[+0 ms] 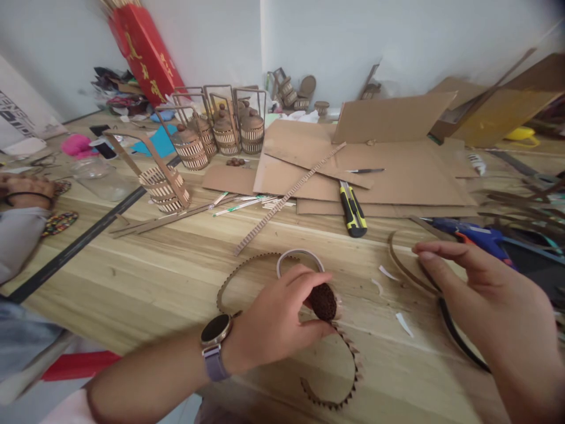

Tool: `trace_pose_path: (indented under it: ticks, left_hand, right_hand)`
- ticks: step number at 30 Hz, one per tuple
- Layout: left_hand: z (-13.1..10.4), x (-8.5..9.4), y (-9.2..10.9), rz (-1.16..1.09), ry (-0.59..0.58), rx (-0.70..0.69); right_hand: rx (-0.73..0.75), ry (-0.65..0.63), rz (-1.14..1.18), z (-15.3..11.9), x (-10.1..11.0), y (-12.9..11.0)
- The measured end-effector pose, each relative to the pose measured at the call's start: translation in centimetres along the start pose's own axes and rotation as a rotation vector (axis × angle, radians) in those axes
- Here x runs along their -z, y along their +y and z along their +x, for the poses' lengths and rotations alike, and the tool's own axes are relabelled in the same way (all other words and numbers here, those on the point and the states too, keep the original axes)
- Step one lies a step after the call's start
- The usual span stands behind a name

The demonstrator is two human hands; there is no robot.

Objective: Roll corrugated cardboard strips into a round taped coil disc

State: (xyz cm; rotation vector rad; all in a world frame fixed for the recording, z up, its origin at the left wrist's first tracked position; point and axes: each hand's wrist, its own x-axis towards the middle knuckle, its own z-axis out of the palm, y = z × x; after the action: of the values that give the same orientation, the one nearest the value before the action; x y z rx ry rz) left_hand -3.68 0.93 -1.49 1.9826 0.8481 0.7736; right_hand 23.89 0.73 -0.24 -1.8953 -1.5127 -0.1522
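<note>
My left hand (pixel 276 315), with a watch on its wrist, grips a small dark brown round piece (pixel 324 302) between thumb and fingers. From that piece a notched brown strip (pixel 355 365) curls over the wood toward me. Another notched strip (pixel 225 282) arcs on the table left of the hand. A pale ring (pixel 302 254) stands just beyond my fingers. On the right, my right hand (pixel 477 282) has thumb and forefinger pinched at a thin curved brown strip (pixel 408 271). A black curved band (pixel 459 338) lies beside that hand's palm, partly hidden.
A yellow-black cutter (pixel 353 212) lies by cardboard sheets (pixel 397 171). A blue glue gun (pixel 472 231) is behind my right hand. Small slatted baskets (pixel 189 147) stand at back left. Another person's hand (pixel 29 189) rests at the far left.
</note>
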Motion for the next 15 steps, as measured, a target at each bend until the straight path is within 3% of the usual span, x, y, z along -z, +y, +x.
trace_pose_path:
  ticks: [3,7,12,15]
  left_hand:
    - [0.1,0.1,0.1,-0.026,0.018,0.027]
    - [0.2,0.1,0.2,-0.072,0.050,0.084]
    - [0.3,0.2,0.3,-0.123,0.059,0.117]
    - [0.3,0.3,0.3,-0.140,0.054,0.082]
  right_hand:
    - [0.381,0.023,0.128,-1.3,0.1,-1.4]
    - [0.801,-0.129,0.344,-3.2,0.1,-4.0]
    - [0.915,-0.276,0.397,-5.0,0.6,-5.2]
    - [0.855,-0.364,0.395,-6.0,1.2,-4.5]
